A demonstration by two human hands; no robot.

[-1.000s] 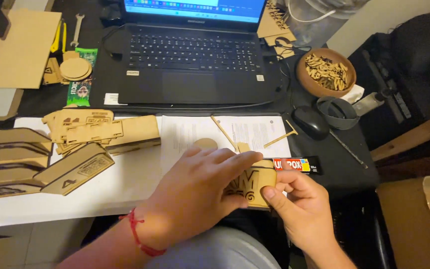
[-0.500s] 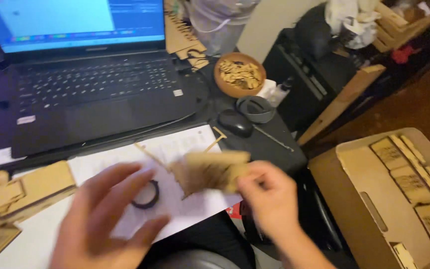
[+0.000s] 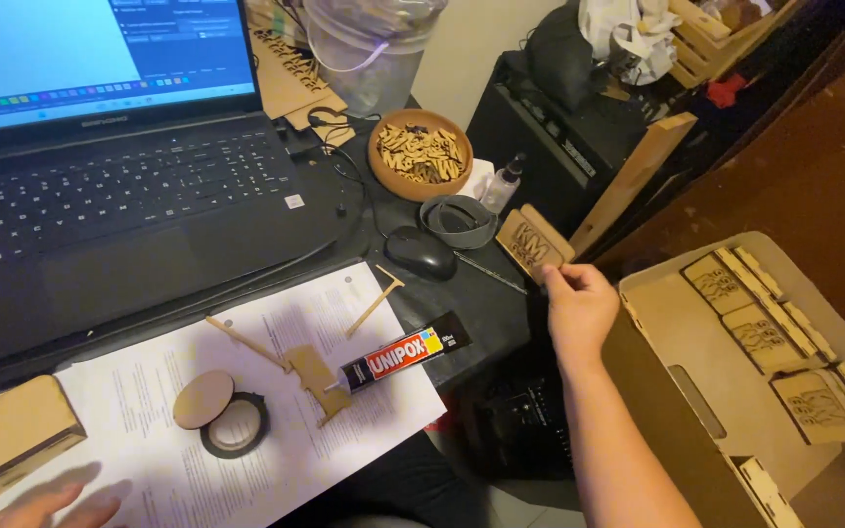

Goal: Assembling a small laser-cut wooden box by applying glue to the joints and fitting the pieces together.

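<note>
A dark desk (image 3: 501,313) carries a laptop (image 3: 119,186). The right hand (image 3: 579,308) has swung rightward, pinching a small engraved wooden piece (image 3: 532,244) beside the cardboard box (image 3: 677,332). The left hand (image 3: 51,504), blurred, has dropped low, open over paper (image 3: 246,391).
</note>
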